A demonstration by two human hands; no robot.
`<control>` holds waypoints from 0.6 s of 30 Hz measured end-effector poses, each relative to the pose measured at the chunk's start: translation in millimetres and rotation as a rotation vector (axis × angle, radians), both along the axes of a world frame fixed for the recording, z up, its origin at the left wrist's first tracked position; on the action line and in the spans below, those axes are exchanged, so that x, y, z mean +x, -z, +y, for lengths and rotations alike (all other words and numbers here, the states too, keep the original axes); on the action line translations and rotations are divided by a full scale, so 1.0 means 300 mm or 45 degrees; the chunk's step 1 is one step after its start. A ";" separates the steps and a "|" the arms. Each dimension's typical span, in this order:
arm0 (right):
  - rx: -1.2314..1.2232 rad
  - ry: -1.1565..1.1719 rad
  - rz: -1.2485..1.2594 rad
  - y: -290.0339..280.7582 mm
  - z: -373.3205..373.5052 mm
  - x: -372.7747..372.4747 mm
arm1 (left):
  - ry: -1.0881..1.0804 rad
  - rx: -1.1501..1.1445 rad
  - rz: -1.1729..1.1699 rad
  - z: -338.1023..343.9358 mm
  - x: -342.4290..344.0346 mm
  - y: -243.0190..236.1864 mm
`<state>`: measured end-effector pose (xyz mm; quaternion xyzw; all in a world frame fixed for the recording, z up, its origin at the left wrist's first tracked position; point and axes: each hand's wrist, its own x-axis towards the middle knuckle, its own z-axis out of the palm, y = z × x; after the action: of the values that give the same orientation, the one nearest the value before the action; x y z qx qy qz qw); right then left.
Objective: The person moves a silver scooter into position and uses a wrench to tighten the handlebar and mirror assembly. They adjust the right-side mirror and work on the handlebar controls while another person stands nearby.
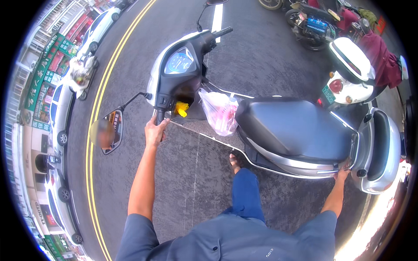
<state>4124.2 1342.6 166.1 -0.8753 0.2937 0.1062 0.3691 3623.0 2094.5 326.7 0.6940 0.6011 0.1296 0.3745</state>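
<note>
A grey scooter (pixel 296 126) with a black seat stands across in front of me, its front end to the left. My left hand (pixel 154 132) is closed around its left handlebar grip (pixel 160 115). Far back on the near side, my right hand (pixel 342 174) is closed on the rear grab rail (pixel 325 172), its fingers partly hidden under the rail. Between seat and front panel hangs a translucent plastic bag (pixel 220 114) with pinkish contents. A crumpled yellow thing (pixel 181 109) sits in the front pocket. Behind the seat is a silver top box (pixel 381 152).
Just beyond the rear stands a white scooter (pixel 348 87) with a top box. Several motorcycles (pixel 315 28) are parked farther off. The left mirror (pixel 114 130) juts out beside my left hand. Double yellow lines (pixel 92 143) run along the road; parked cars (pixel 62 113) line the far left.
</note>
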 end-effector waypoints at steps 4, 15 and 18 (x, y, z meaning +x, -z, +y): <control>-0.015 0.022 -0.129 0.066 0.002 -0.023 | 0.153 0.439 0.326 0.057 -0.057 0.070; 0.243 0.253 -0.102 0.142 0.137 -0.049 | 0.002 0.143 0.414 0.152 -0.124 0.271; 0.464 0.486 -0.038 0.217 0.152 -0.010 | -0.072 0.176 0.429 0.136 -0.166 0.311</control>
<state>4121.0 1388.1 100.9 -0.7246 0.4239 0.0729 0.5384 3573.3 2135.4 233.3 0.7128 0.6643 0.0630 0.2161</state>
